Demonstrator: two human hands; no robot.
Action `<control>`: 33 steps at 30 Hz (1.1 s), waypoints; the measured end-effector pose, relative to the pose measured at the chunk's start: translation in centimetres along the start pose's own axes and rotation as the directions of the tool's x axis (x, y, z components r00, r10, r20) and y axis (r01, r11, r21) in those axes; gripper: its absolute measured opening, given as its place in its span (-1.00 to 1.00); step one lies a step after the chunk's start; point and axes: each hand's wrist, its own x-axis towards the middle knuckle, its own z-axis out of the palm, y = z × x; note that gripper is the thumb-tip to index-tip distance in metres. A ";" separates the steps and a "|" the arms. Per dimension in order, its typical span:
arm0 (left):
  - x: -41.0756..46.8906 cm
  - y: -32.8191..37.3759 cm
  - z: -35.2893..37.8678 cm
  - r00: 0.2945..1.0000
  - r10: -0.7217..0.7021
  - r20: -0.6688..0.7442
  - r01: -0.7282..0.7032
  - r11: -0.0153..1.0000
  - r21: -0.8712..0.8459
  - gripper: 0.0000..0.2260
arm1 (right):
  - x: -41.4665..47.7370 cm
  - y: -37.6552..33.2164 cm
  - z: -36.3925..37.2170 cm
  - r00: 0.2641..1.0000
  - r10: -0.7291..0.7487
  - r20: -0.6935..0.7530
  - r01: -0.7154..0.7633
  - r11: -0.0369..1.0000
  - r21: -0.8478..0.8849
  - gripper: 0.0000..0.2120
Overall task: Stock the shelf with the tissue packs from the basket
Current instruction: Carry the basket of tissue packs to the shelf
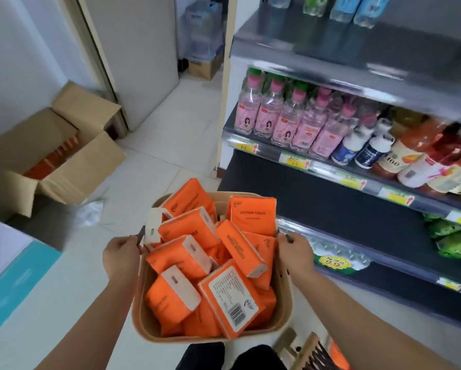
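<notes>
Tissue packs [210, 265], orange, heaped loose in tan basket [144, 324], near centre. My left hand [121, 256] and right hand [294, 253] each curl round a thin dark handle at the basket's left and right rims. Just right: dark shelf [331, 206], pink bottles [285, 121] one level above; far left, open cardboard box [50, 161] on the floor.

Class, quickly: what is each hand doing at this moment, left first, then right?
Left hand: closed round the left handle of the basket.
Right hand: closed round the basket's right handle.
</notes>
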 end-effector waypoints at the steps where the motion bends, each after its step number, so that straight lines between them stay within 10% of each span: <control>1: 0.4 0.2 0.6 1.000 -0.015 -0.022 0.015 1.000 0.005 -0.88 | 1.1 -0.5 0.2 1.000 -0.009 0.021 0.009 1.000 -0.014 -0.76; 16: 0.3 -4.2 9.5 0.831 -0.331 -0.447 0.270 0.943 -0.195 -0.88 | 17.1 -2.9 6.6 0.883 -0.184 0.432 0.264 0.955 -0.132 -0.76; 33: 7.3 -28.3 22.4 0.696 -0.470 -0.543 0.280 0.874 -0.397 -0.93 | 31.7 11.1 28.6 0.748 -0.284 0.599 0.423 0.901 -0.101 -0.81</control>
